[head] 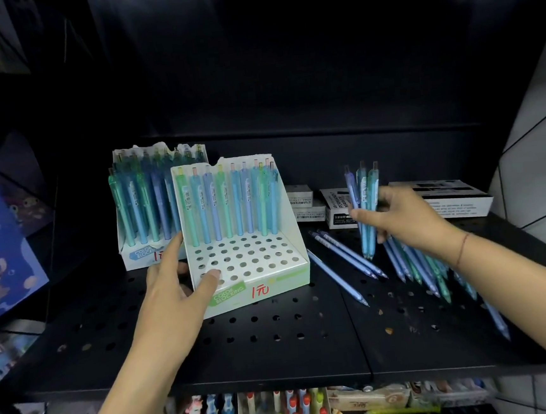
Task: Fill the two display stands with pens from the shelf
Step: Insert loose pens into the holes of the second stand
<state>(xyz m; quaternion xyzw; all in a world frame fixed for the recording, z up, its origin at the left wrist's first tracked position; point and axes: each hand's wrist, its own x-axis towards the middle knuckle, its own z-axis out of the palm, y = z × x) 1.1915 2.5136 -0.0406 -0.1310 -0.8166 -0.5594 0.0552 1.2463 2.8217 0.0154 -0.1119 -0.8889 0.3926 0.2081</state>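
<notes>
Gripping pens, right of stand

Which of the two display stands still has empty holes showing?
The front display stand, steadied by the left hand: only its back row holds pens, the rows in front sit open. The rear display stand behind it looks packed with pens.

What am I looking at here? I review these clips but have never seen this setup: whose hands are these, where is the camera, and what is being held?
There is no machine: a person wears a camera on the head, looking down at a black perforated shelf. The left hand steadies the front display stand, which has one back row of pens and many empty holes. A fuller rear display stand sits behind it. The right hand holds a small bunch of pens upright. Loose pens lie on the shelf, with marker boxes behind.
</notes>
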